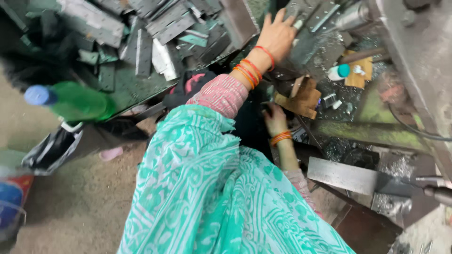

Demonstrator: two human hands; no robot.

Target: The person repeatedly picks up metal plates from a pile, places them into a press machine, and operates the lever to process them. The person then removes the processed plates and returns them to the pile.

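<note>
A: Head view. Which hand is which, and what does each do?

B: The left hand (278,34) reaches up and forward, fingers spread flat on a pile of grey metal strips (308,35); it presses on them and is not closed round any one piece. The right hand (274,118) sits lower, close to the body, beside a folded piece of brown cardboard (301,98). Its fingers curl into shadow, so I cannot tell whether it grips anything.

A: And the surroundings?

B: A second heap of flat metal offcuts (155,37) lies to the upper left on a green bench (127,87). A large steel plate (346,176) rests to the lower right among metal shavings (398,167). A green plastic bottle (70,101) lies at the left edge, and a small white bottle with a teal cap (339,71) stands near the cardboard.

A: What could go wrong?

B: In my judgement, the strips have cut edges and both hands are bare, so a sliding strip could nick the spread fingers. The loose teal garment (212,197) and the bangles (249,70) hang near the pile and could catch on a corner, dragging pieces off the stack
</note>
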